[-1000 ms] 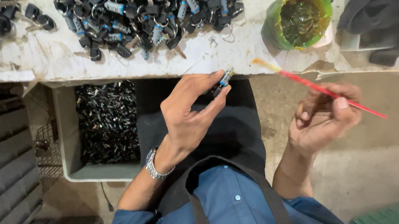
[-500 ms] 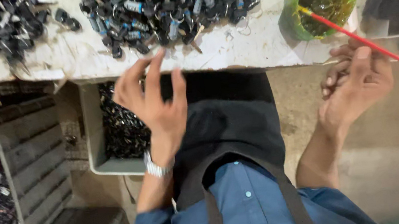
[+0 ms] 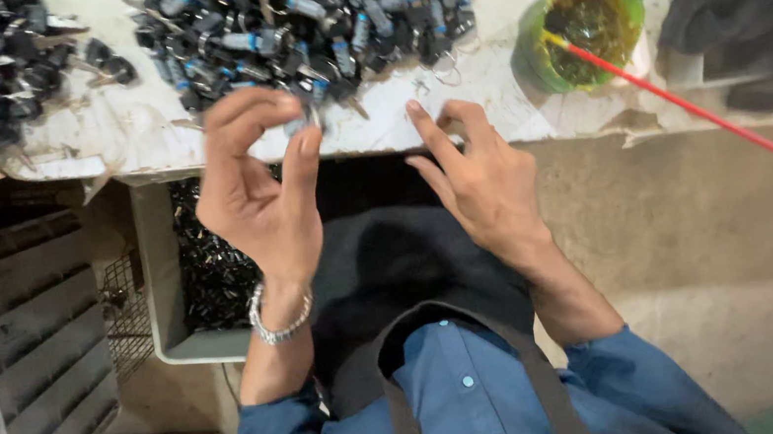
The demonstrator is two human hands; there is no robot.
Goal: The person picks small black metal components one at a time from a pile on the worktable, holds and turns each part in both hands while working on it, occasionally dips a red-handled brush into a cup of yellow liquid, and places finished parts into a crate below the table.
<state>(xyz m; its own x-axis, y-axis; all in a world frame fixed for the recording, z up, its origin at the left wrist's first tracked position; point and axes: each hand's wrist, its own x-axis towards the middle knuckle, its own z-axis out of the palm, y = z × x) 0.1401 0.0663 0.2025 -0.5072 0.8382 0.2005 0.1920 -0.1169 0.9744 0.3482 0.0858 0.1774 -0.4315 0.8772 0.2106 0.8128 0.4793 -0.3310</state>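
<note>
Two hands work at the bench edge: left hand (image 3: 260, 199) pinches a small part (image 3: 300, 125), right hand (image 3: 481, 180) open and empty; piles of parts (image 3: 310, 13) remain unsorted.

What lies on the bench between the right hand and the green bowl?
In the head view, only bare white bench lies between the right hand and the green bowl.

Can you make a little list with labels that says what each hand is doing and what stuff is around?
Left hand: raised, fingers curled, at the bench edge beside the pile of small black and blue parts
Right hand: empty, fingers spread on the white bench edge
Green cup: dark liquid inside, red stick resting in it
Below bench: grey tray of dark parts
</note>
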